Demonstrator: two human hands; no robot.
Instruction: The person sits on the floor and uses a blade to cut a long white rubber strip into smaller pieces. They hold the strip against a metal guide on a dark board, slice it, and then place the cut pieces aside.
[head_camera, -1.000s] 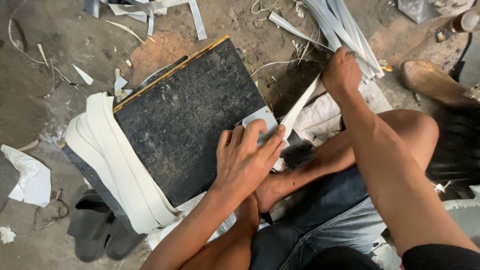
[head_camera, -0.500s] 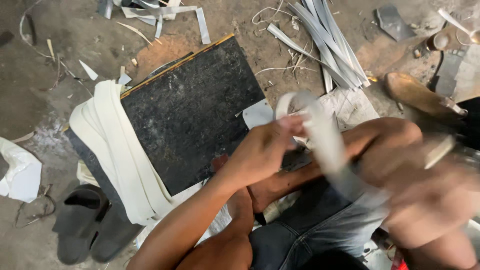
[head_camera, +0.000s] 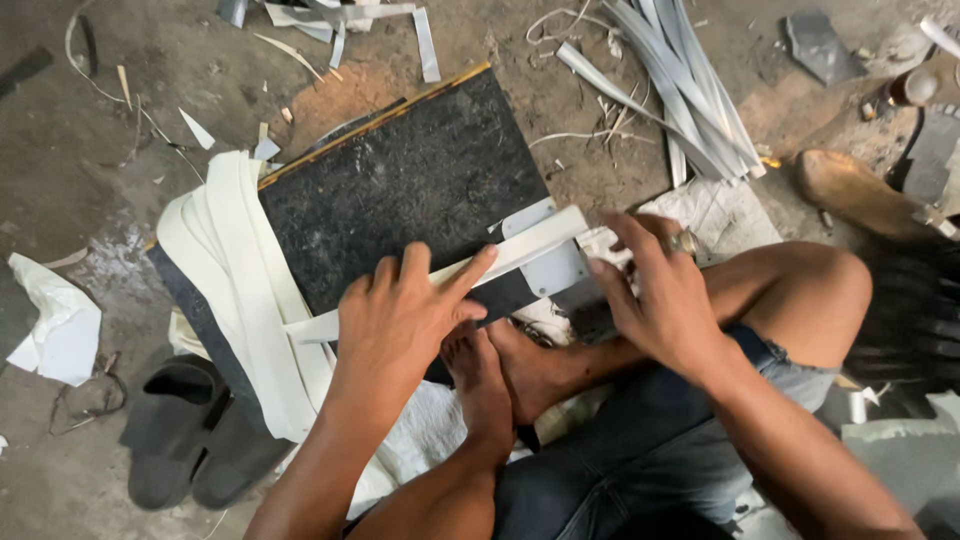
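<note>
Long white strip (head_camera: 500, 262) is back down flat on the black slab (head_camera: 400, 190) now; left hand (head_camera: 400, 320) presses it with flat fingers; right hand (head_camera: 655, 295) grips a grey blade (head_camera: 585, 300).

Both arms are seen bare to the elbow, with no sleeves or gloves worn. A metal finger ring (head_camera: 683, 241) is worn on the right hand (head_camera: 655, 295); none is seen on the left hand (head_camera: 400, 320). Frayed blue denim shorts (head_camera: 640, 440) are worn, and the feet (head_camera: 500, 370), just below the hands, are left bare.

Dusty concrete floor (head_camera: 120, 160), black board (head_camera: 400, 190), grey strips (head_camera: 690, 100), dark sandals (head_camera: 190, 440), crumpled paper (head_camera: 55, 320)
</note>
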